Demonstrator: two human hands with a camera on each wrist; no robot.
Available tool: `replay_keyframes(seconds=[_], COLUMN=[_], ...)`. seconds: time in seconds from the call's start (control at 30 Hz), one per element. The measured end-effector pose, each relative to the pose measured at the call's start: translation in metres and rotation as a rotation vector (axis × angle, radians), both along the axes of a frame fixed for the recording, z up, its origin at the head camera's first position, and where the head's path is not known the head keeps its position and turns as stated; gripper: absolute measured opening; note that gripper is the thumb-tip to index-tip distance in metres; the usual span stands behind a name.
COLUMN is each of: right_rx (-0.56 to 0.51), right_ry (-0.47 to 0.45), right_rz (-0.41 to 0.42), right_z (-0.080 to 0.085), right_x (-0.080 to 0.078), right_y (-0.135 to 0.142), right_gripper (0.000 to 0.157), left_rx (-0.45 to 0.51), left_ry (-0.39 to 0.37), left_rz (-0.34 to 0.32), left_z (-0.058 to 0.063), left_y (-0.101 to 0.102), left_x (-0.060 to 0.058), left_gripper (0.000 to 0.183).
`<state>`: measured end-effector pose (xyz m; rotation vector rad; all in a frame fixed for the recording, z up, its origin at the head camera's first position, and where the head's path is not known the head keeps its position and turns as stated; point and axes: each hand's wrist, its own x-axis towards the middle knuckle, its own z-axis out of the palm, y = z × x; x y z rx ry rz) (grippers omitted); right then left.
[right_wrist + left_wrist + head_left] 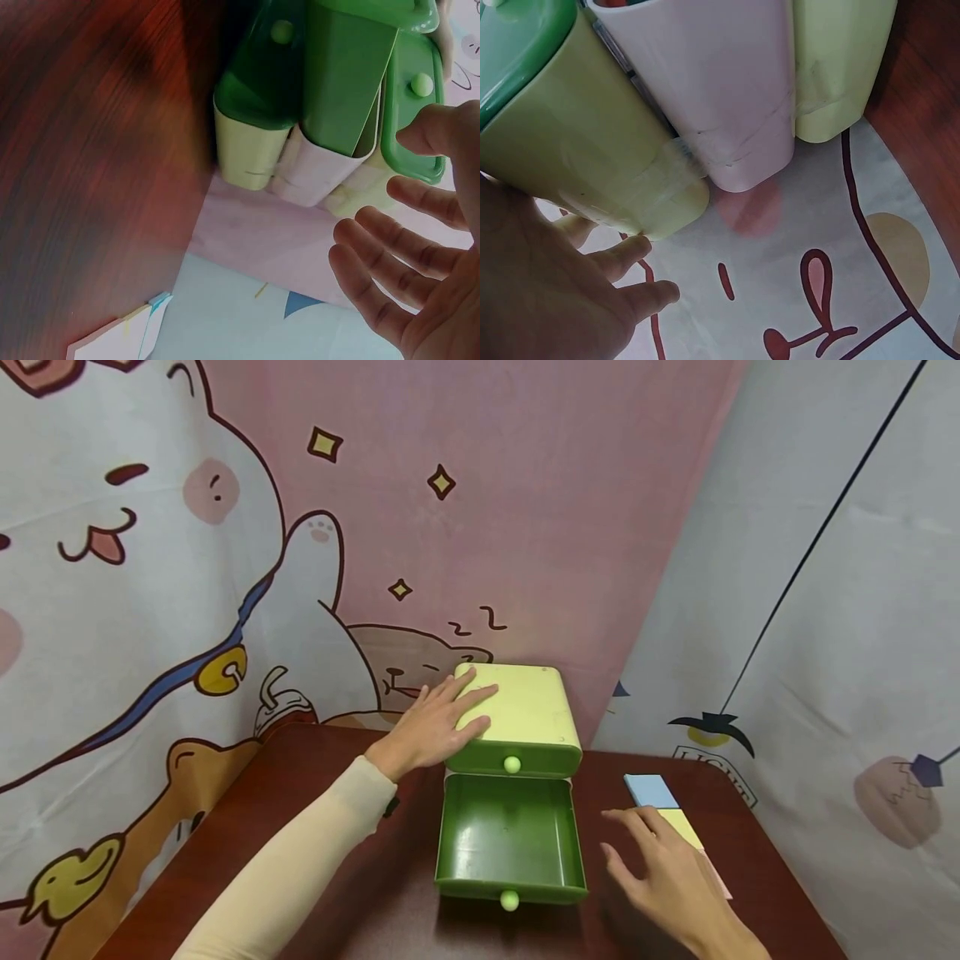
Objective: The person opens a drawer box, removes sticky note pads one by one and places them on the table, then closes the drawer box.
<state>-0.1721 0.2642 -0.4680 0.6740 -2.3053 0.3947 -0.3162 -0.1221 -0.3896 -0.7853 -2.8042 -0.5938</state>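
Note:
A small tiered drawer cabinet (pixel 528 702), with yellow and pink casings and green drawer fronts, stands on the table. My left hand (pixel 431 727) rests on the left side of its yellow top, fingers spread. The green middle drawer (pixel 510 835) is pulled out, its glossy inside showing and a round light-green knob (pixel 510 901) on its front. Above it, the top drawer (pixel 476 758) is closed; in the right wrist view the bottom drawer (pixel 259 82) is closed too. My right hand (pixel 667 872) hovers right of the pulled-out drawer, fingers loosely bent and holding nothing.
Blue, yellow and pink paper pads (pixel 652 791) lie in a row on the dark red wooden table (pixel 375 860), partly behind my right hand. A cartoon-printed cloth (pixel 562 527) hangs behind the table. A small dark object (pixel 391 807) shows beside my left cuff.

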Motion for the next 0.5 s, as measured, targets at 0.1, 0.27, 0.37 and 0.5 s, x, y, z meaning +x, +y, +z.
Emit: replay_keyframes(seconds=[0.1, 0.27, 0.37, 0.5], right_rx=[-0.006, -0.016, -0.016, -0.025], right_ry=[0.007, 0.029, 0.043, 0.048], right_rz=[0.016, 0.052, 0.079, 0.120], right_z=[0.000, 0.002, 0.004, 0.007], right_x=[0.002, 0.005, 0.007, 0.010], right_y=[-0.004, -0.009, -0.013, -0.018], right_gripper=[0.048, 0.050, 0.049, 0.037], left_rx=[0.004, -0.002, 0.001, 0.005], left_ry=[-0.001, 0.001, 0.008, 0.006], left_rz=[-0.001, 0.002, 0.001, 0.002], left_z=[-0.001, -0.002, -0.002, -0.003], left_y=[0.000, 0.000, 0.000, 0.000], left_x=[0.000, -0.001, -0.001, -0.001], left_gripper=[0.069, 0.069, 0.068, 0.068])
